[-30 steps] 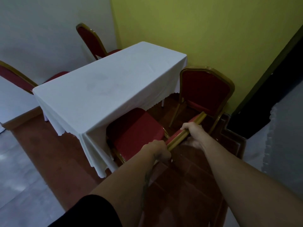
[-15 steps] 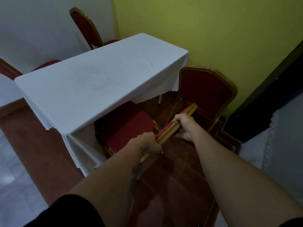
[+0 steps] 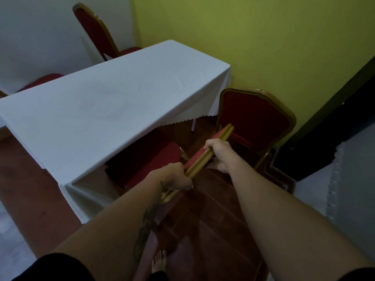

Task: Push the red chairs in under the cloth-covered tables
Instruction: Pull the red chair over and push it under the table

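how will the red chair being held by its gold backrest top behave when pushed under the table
The red padded chair with gold metal frame probably slides stiffly on the smooth floor. Both hands, left hand and right hand, grip high, so it may tip forward. The draped white tablecloth might snag.

A yellow-green wall (image 3: 263, 37) meets reddish-brown floor (image 3: 213, 220), beside a dark doorway (image 3: 334, 134).

A single head-worn wide-angle view looks forward and steeply down from close above, along both forearms rising from the frame's bottom edge. The white cloth-covered table (image 3: 105, 102) fills the left and centre; a yellow-green wall (image 3: 263, 37) curves across the upper right.
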A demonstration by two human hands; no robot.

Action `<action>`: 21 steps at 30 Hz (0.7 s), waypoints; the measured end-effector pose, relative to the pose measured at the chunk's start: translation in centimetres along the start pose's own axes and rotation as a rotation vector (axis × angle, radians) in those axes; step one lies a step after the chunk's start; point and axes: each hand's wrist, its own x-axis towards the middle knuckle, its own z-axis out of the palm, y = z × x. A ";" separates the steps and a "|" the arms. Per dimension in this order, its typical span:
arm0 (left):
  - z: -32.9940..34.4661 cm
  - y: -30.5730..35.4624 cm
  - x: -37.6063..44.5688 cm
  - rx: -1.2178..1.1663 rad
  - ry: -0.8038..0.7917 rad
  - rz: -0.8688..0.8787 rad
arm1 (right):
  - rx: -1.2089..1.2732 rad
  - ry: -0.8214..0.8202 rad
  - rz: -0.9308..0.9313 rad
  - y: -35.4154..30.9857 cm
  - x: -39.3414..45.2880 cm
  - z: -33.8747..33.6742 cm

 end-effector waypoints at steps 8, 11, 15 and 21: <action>-3.0 1.0 2.1 0.145 -0.146 0.016 | -0.184 -0.119 0.074 -1.9 0.5 -1.9; -5.3 4.0 2.5 0.135 -0.072 0.154 | -0.242 -0.117 0.073 -3.1 0.5 -5.5; -9.1 10.0 4.1 0.123 0.112 0.428 | -0.385 0.118 -0.045 -6.6 0.8 -11.3; -12.4 19.2 8.7 0.275 0.328 0.615 | -0.634 0.353 -0.205 -12.0 2.6 -19.5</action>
